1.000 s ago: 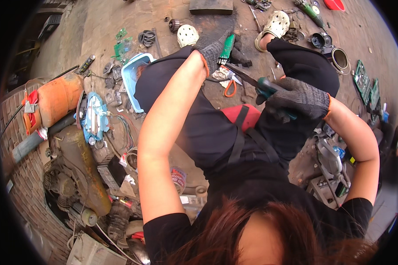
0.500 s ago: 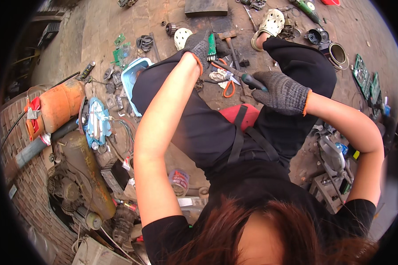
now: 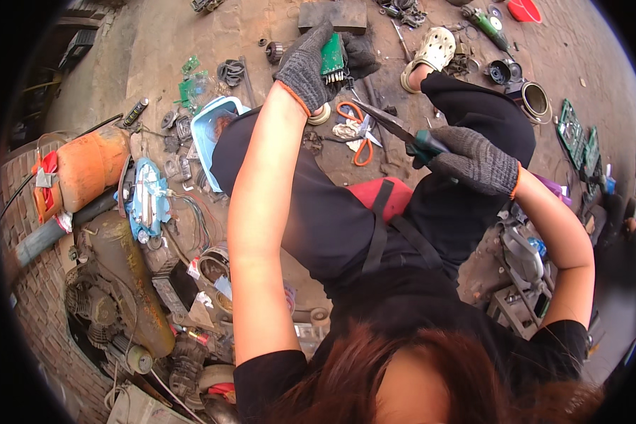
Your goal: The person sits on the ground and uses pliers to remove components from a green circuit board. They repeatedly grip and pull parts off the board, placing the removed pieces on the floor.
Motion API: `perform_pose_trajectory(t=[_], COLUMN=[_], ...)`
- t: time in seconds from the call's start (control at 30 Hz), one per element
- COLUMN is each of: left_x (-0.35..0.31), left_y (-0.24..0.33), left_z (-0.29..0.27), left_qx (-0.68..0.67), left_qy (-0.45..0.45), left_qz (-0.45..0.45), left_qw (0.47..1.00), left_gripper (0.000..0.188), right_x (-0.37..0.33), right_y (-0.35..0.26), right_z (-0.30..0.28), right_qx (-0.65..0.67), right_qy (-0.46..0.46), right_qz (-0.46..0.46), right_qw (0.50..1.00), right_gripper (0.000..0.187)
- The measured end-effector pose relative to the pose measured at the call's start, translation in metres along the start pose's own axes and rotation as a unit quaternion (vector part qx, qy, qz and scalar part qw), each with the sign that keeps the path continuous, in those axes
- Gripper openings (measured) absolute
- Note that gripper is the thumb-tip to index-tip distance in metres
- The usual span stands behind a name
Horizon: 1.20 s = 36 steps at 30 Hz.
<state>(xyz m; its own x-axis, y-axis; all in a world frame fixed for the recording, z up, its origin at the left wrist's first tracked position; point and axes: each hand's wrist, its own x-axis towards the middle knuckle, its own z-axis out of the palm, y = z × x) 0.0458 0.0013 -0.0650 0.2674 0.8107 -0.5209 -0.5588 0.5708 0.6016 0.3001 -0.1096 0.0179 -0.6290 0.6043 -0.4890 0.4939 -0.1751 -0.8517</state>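
My left hand, in a grey knit glove with an orange cuff, is closed around a green circuit board. A row of pale pins or contacts shows along the board's lower edge. Dark glove fingers or a dark part behind the board are hard to tell apart. My gloved right hand grips long-jawed pliers with green handles. Their dark jaws point up and left toward the board, apart from it. On the ground between my legs lie orange-handled scissors, beside a crumpled whitish scrap.
A light blue basin stands by my left leg. At upper right lie a green angle grinder, a red bowl and metal rings. More green boards lie far right. An orange gas cylinder is at left.
My left hand has raised and turned the board so its face shows more. My right hand has moved slightly right and down, with the pliers tilted and their jaws lower.
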Motion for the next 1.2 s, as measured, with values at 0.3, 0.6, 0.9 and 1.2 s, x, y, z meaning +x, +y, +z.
perform_pose_trajectory(t=[0.3, 0.6, 0.9, 1.2], left_x=[-0.009, 0.021, 0.014, -0.027], left_y=[0.003, -0.015, -0.007, 0.000], left_z=[0.013, -0.015, -0.005, 0.040], left_qx=[0.088, 0.334, 0.499, 0.187], left_qy=[0.015, -0.073, -0.106, 0.017], left_qz=[0.037, 0.246, 0.380, -0.039], left_qw=[0.995, 0.907, 0.772, 0.982], left_gripper=[0.028, 0.034, 0.031, 0.030], right_x=[-0.005, -0.001, 0.005, 0.018], right_y=[-0.012, -0.001, 0.007, -0.006], right_z=[-0.003, -0.018, -0.029, -0.016], right_qx=[0.154, -0.011, -0.103, -0.225], right_qy=[-0.039, -0.091, -0.089, -0.026], right_qz=[0.065, -0.102, -0.200, -0.221], right_qw=[0.985, 0.991, 0.970, 0.949], right_gripper=[0.039, 0.019, 0.017, 0.033])
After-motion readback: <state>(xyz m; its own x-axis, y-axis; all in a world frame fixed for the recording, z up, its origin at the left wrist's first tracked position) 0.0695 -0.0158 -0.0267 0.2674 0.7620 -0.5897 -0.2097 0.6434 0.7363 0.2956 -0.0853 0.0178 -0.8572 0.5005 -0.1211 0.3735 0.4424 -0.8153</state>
